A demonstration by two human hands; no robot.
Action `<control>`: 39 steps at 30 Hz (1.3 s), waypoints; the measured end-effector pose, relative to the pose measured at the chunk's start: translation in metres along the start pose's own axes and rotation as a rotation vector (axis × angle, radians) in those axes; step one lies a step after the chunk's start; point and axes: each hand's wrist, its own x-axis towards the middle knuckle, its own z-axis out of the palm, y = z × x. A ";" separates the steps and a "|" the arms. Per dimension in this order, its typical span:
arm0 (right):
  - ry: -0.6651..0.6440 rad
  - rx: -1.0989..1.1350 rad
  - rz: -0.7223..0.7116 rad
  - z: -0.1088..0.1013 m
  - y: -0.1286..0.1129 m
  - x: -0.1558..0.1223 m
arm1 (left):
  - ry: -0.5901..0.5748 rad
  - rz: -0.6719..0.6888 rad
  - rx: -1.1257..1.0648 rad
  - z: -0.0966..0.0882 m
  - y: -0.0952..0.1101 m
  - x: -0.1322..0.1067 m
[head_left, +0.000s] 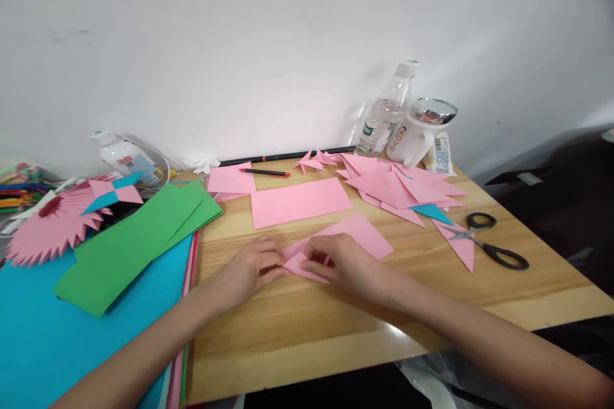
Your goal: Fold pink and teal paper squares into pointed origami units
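Now, left hand (249, 268): pinching the folded pink paper piece (298, 263).
Right hand (343, 262): pinching it too.
Paper: flat on the wooden table (336, 332), left of the black-handled metal scissors (494, 244).

Bare table (307, 326) front; scissors (494, 244) block right.

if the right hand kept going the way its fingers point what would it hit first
Likely the left hand: the right hand points left across the pink paper both hold, their fingertips almost meeting.
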 end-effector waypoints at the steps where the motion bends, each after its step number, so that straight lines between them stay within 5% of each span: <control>1: 0.018 -0.018 0.019 -0.001 0.004 0.004 | 0.007 -0.005 0.018 -0.001 0.000 0.000; 6: -0.008 0.013 0.143 -0.005 0.023 0.017 | 0.163 0.082 0.403 0.009 0.014 -0.012; 9: -0.013 0.061 0.156 -0.004 0.028 0.021 | 0.066 0.211 0.641 0.024 0.028 -0.019; 12: -0.017 0.004 0.124 -0.006 0.026 0.021 | 0.020 0.194 0.769 0.034 0.035 -0.020; 17: -0.089 -0.290 -0.025 -0.017 0.023 0.023 | 0.011 0.213 0.823 0.036 0.031 -0.012; 24: -0.028 -0.073 -0.164 -0.017 0.043 0.023 | 0.041 0.234 0.831 0.036 0.035 -0.010; 28: -0.130 0.187 -0.099 -0.015 0.046 0.018 | 0.039 0.234 0.861 0.044 0.039 -0.015; 31: -0.084 0.352 -0.076 -0.012 0.047 0.016 | 0.005 0.182 0.911 0.049 0.044 -0.019; 35: 0.025 0.267 -0.157 -0.005 0.047 0.015 | 0.019 0.162 0.917 0.049 0.051 -0.020; 39: 0.073 0.185 -0.090 -0.006 0.045 0.016 | 0.010 0.168 0.884 0.043 0.051 -0.017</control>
